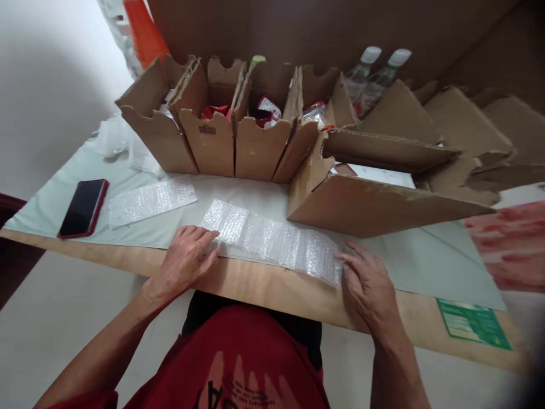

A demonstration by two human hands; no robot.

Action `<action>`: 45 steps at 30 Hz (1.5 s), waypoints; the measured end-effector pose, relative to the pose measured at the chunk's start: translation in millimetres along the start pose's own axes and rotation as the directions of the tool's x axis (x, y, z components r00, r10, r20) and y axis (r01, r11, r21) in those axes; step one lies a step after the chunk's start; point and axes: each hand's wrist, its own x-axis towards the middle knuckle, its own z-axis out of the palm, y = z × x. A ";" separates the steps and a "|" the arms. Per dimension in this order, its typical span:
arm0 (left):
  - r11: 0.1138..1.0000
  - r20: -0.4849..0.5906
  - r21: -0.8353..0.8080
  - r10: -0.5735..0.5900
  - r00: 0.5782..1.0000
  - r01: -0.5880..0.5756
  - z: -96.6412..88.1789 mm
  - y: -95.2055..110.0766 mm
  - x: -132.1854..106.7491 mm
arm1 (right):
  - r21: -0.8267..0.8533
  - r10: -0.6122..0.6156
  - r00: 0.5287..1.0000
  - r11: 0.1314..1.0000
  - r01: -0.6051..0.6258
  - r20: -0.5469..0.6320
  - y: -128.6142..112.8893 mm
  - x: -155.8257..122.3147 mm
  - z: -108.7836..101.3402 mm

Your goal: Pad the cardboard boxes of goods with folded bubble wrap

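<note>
A long strip of clear bubble wrap (272, 241) lies slantwise along the front of the table, with creases across it. At its left end, the fingertips and thumb of my left hand (189, 253) close on the edge. My right hand (370, 281) has its curled fingers on the right end, with the index fingertip on top of the wrap; its thumb is hard to make out. To the left, a second, shorter piece of bubble wrap (153, 201) lies flat, apart from my hands.
Several cardboard bins (259, 147) with packets inside stand along the back. A wide cardboard box (361, 207) sits close behind my right hand. A red-cased phone (84, 208) lies at left, a green card (474, 324) at right. Two bottles (361, 71) stand behind.
</note>
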 end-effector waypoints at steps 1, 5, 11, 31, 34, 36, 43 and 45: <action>1.000 0.003 -0.013 0.020 1.000 -0.020 -1.2 1.9 2.0 | -0.051 0.010 1.000 0.999 -0.010 0.005 9.4 -1.5 -3.6; 0.994 0.012 -0.067 0.082 0.997 -0.081 -0.3 13.9 19.3 | -0.181 0.065 0.995 0.980 -0.079 -0.082 19.3 0.4 -17.8; 0.975 0.031 -0.127 0.187 0.982 -0.182 40.7 47.9 65.4 | -0.031 -0.183 0.976 0.982 0.188 0.116 -78.5 32.2 19.6; 0.997 0.089 -0.026 0.079 0.993 -0.077 59.6 -4.7 63.7 | -0.185 0.082 0.997 0.980 -0.078 0.014 -4.3 15.7 13.3; 0.996 0.141 0.018 0.086 0.986 -0.089 60.0 -12.9 67.6 | -0.196 0.098 0.995 0.976 -0.089 0.032 -9.6 27.1 25.5; 0.995 0.203 0.020 0.095 0.975 -0.101 61.1 -14.9 66.9 | -0.168 0.095 0.995 0.982 -0.091 0.015 -10.7 24.2 28.3; 0.990 0.196 -0.056 0.139 0.971 -0.130 50.4 -21.6 74.8 | 0.139 0.227 0.973 0.963 -0.231 0.050 -21.4 -6.1 1.1; 0.984 0.218 -0.064 0.176 0.960 -0.166 41.1 -23.3 85.6 | 0.199 0.205 0.978 0.958 -0.209 0.042 -30.6 -7.6 -14.0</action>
